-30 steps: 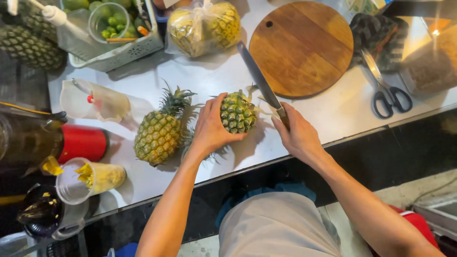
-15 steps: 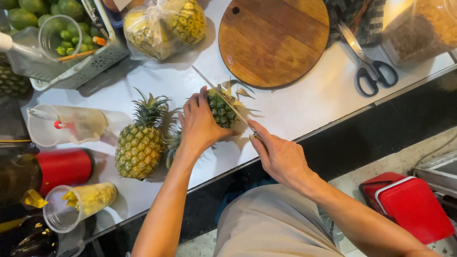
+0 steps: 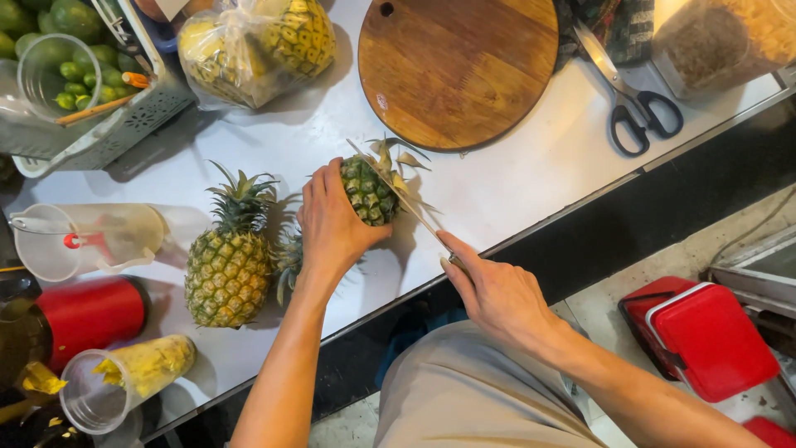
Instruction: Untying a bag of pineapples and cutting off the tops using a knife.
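Left hand (image 3: 332, 228): closed around a small pineapple (image 3: 366, 191), holding it on its side near the middle of the white tabletop (image 3: 514, 191).
Right hand (image 3: 497, 290): closed on the handle of a long knife (image 3: 398, 191); the blade lies across the pineapple's far end, among cut leaves.
Whole pineapple (image 3: 228, 261): lies just left of the left hand, crown pointing far; a second leafy crown shows between it and the hand.
Round wooden cutting board (image 3: 456, 66): far side, right of centre, a hole near its far rim.
Black-handled scissors (image 3: 630, 91): right of the board.
Clear plastic bag (image 3: 257, 41): far left of the board, holding yellow pineapple fruit.
Grey perforated basket (image 3: 99, 124): far left corner, with green fruit and a clear cup.
Clear plastic jug (image 3: 83, 241): left edge, lying on its side.
Red cylindrical container (image 3: 87, 315): near left.
Clear cup (image 3: 124, 382): near left, with yellow pieces inside.
Red box (image 3: 705, 336): on the floor, right.
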